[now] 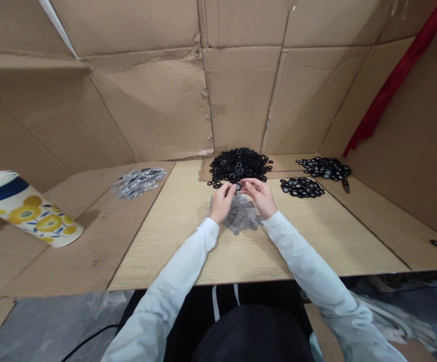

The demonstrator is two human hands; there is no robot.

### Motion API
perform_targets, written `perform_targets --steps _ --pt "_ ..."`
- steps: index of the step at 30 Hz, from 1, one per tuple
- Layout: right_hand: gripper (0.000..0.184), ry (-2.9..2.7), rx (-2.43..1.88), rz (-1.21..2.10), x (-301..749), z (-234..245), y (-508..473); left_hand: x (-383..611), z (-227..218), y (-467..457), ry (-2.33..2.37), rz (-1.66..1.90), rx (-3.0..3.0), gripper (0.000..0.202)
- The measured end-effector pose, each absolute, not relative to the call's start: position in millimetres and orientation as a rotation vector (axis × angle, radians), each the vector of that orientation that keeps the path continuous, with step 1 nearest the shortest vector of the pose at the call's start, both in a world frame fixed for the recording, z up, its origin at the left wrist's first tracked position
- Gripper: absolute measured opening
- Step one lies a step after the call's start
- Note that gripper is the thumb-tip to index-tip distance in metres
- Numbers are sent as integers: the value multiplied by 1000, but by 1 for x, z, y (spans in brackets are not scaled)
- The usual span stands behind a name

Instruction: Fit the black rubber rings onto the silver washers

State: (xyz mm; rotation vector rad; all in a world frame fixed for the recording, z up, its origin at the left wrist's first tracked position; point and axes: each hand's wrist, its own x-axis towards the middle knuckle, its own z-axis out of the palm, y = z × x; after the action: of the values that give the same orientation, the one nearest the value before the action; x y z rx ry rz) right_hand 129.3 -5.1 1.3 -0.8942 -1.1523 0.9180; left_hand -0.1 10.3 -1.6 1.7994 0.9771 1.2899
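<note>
Close together above the middle of the board, my left hand (223, 201) and my right hand (259, 195) pinch one small black ring (238, 186) with a grey centre between their fingertips. Fingers partly cover it, so its exact fit is hidden. Beneath the hands spreads a pile of thin translucent grey discs (239, 217). Just beyond the fingertips rises a large heap of black rings (241, 165). To the right lies a pile of black rings with light centres (302, 187), and behind it a second such pile (326, 168).
A pile of silvery discs (139, 182) lies on the cardboard at left. Nearer stands a tilted white flask with yellow flowers (45, 216). One black ring (436, 244) lies far right. Cardboard walls (241, 95) enclose the back, and a red cloth strip (395, 80) hangs at right.
</note>
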Motion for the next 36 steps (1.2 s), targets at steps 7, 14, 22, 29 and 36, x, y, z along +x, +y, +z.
perform_targets --steps 7,14,22,29,36 --pt "32 -1160 -944 981 132 2 -5 1 -5 13 953 1315 1820 21" --pt "29 -1221 -968 1012 136 1 -5 -2 -4 21 924 1333 1786 18" --pt "25 -1195 -940 1040 134 -3 -3 -4 -2 25 948 1295 1584 19" --pt "27 -1199 -1004 981 130 -5 -3 -1 -2 23 1026 1303 1542 13" --pt "28 -1160 -1070 932 135 1 -4 -2 3 17 930 1212 1488 20"
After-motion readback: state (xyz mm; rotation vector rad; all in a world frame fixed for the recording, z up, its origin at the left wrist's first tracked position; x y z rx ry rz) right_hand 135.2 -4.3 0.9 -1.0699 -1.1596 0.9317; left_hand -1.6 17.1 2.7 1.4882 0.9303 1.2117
